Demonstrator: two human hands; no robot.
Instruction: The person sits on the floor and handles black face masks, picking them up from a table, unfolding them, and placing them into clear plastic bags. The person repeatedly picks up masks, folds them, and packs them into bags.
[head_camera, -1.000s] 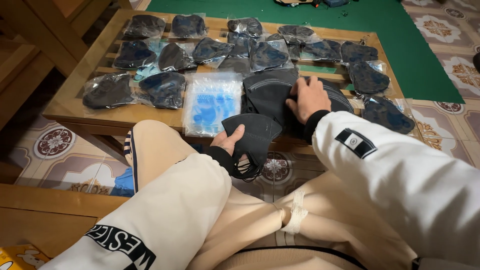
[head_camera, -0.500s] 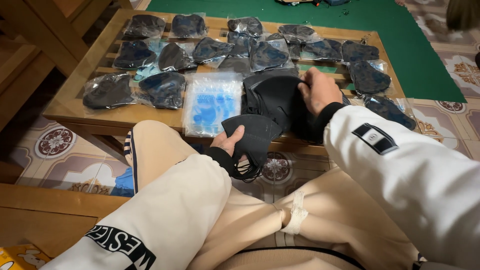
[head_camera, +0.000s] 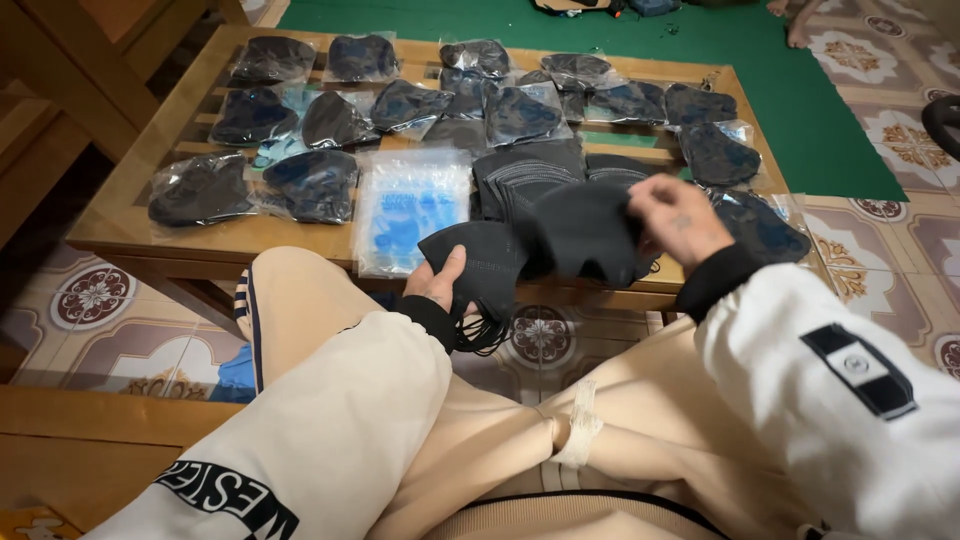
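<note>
My left hand sits just off the near edge of the low wooden desk, fingers closed on a black folded fabric face mask, thumb on top so its dangling ear loops hang free below my wrist. My right hand has its fingers pinched shut on a second black mask, lifted off the desk and overlapping the first one's edge; I hold it by the upper rim so the cup shape stays open toward me. Both masks hover in front of the loose stack of black masks lying on the desk, which keeps the supply just behind my fingers. Beside that stack, to the left, lies a pile of empty clear plastic bags with blue print, flat and near my left hand. Farther back, the sealed clear bags each holding a dark mask are spread in rows, kept apart from the loose ones.
</note>
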